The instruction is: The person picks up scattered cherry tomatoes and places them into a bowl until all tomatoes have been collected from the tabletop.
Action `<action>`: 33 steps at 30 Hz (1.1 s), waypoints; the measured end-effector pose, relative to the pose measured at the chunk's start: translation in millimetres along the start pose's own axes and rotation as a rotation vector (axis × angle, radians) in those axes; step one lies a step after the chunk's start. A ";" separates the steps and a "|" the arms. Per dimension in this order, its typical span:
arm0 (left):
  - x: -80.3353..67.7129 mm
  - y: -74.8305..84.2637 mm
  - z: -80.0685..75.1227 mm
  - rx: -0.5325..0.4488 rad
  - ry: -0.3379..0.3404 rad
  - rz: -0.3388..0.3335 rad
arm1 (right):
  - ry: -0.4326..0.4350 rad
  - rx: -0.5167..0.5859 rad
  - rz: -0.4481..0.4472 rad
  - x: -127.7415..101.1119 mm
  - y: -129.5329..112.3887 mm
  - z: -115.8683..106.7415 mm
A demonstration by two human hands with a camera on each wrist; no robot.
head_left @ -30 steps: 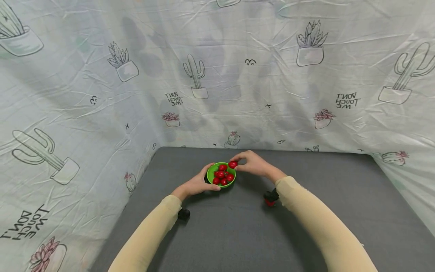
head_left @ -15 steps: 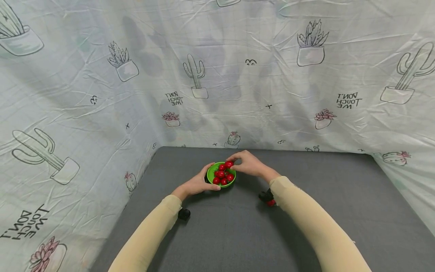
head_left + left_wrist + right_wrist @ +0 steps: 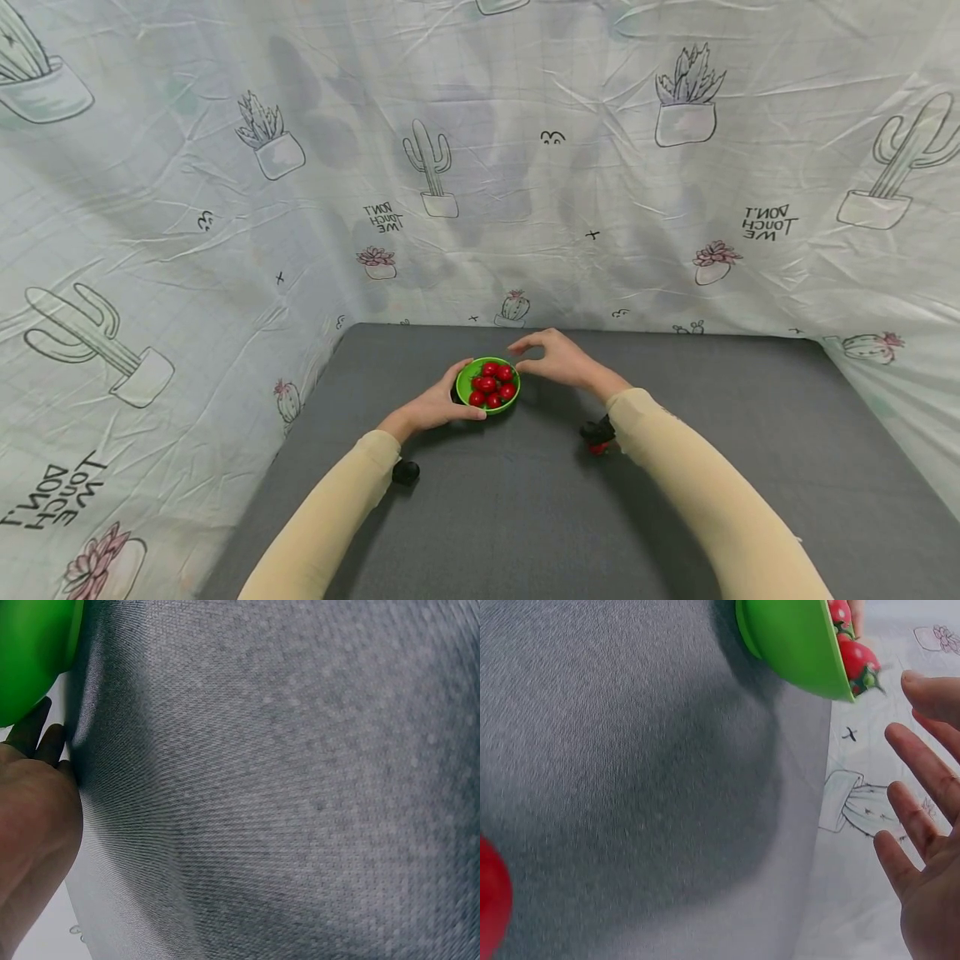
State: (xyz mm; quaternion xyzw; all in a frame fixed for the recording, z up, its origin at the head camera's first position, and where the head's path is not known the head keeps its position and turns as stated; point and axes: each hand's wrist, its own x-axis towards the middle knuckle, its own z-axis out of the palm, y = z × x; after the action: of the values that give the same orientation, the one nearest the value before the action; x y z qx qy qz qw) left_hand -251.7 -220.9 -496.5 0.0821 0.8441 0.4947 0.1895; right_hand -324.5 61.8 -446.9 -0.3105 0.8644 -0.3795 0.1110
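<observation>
In the head view a green bowl stands on the dark grey table, holding several red cherry tomatoes with green stems. My left hand grips the bowl's left side, thumb at the near rim and fingers round the far side. Just beyond the right rim, my right hand hovers with thumb and fingers spread and nothing between them. The right wrist view shows a tomato at the bowl's edge, apart from the fingertips. Part of the bowl appears in the left wrist view.
Another red tomato lies on the table below my right wrist, partly hidden by the black wrist camera. A pale cloth printed with cacti hangs behind and to the left of the table.
My right hand brought a tomato over the bowl's far right side, let it go among the others, and drew back to the right. The left hand stayed on the bowl.
</observation>
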 end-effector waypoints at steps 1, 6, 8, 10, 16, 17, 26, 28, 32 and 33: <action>0.0 0.4 0.2 -0.001 0.000 0.000 | 0.004 -0.001 0.008 -1.7 0.2 -1.9; 1.0 1.1 0.4 0.008 0.003 -0.003 | 0.001 0.035 -0.007 -8.2 5.1 -9.8; 1.6 0.8 0.5 0.007 0.006 -0.003 | -0.006 0.051 -0.013 -10.9 6.9 -12.6; 2.2 0.1 0.6 0.004 0.006 -0.003 | -0.010 0.055 -0.008 -14.3 7.8 -15.5; 3.7 -1.4 0.9 -0.006 -0.003 0.012 | 0.000 0.009 0.023 -29.0 9.3 -25.3; 3.7 -1.3 0.8 -0.005 -0.004 0.013 | 0.001 0.006 0.022 -31.9 10.1 -27.1; 2.7 -0.1 0.8 0.000 -0.004 0.012 | 0.009 -0.013 -0.009 -61.8 23.8 -41.9; 2.4 -0.9 0.6 -0.002 -0.001 0.008 | 0.011 -0.017 -0.009 -68.4 25.2 -45.0; 1.9 -1.8 0.1 -0.007 0.004 0.004 | 0.004 -0.032 -0.013 -78.1 29.2 -50.8; 1.6 -1.2 0.0 -0.006 0.004 0.001 | 0.002 -0.033 -0.013 -80.3 30.0 -51.9</action>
State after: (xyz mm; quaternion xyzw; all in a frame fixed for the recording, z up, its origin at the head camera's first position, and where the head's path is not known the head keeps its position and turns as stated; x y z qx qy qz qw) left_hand -253.0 -221.0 -497.9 0.0811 0.8430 0.4975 0.1878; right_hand -297.5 157.8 -436.4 -0.3174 0.8686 -0.3663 0.1026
